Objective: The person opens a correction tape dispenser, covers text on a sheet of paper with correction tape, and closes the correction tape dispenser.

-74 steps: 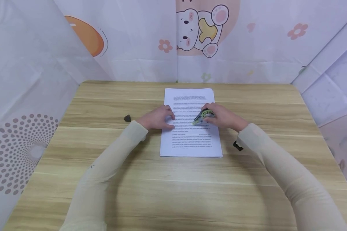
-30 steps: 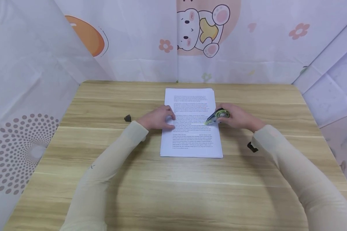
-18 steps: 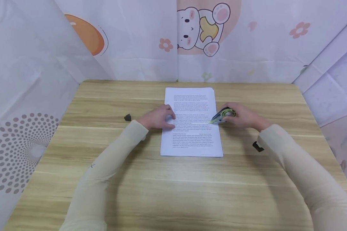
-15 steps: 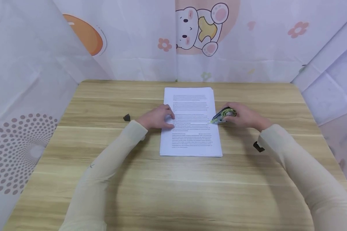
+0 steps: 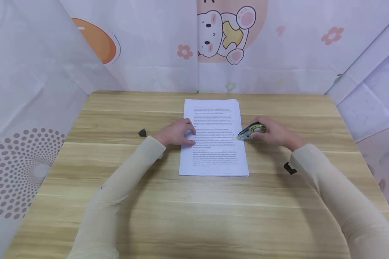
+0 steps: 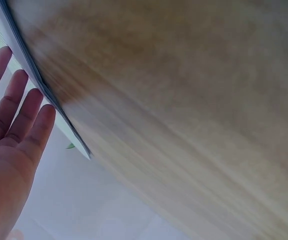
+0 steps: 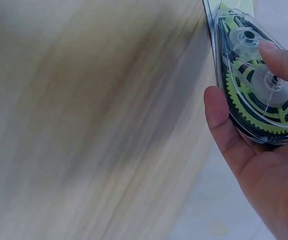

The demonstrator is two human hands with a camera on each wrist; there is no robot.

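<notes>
A stack of printed paper [image 5: 214, 167] lies on the wooden table. My right hand [image 5: 273, 133] grips a correction tape dispenser [image 5: 253, 130] whose tip meets the page near its right edge, beside a line of text. In the right wrist view, green gear wheels show through the clear case of the correction tape [image 7: 266, 90], and the thumb presses on its side. My left hand [image 5: 176, 132] rests on the left edge of the stack, fingers spread. The left wrist view shows the left fingers [image 6: 39, 125] extended along the paper's edge.
A small dark object [image 5: 142, 132] lies on the table [image 5: 194, 216] to the left of the left hand. Another dark piece [image 5: 290, 168] shows beside the right sleeve. A patterned curtain [image 5: 142, 43] hangs behind the table.
My right hand has moved right across the page with the correction tape, from mid-page to the right edge, and has almost stopped there. The left hand stays in place.
</notes>
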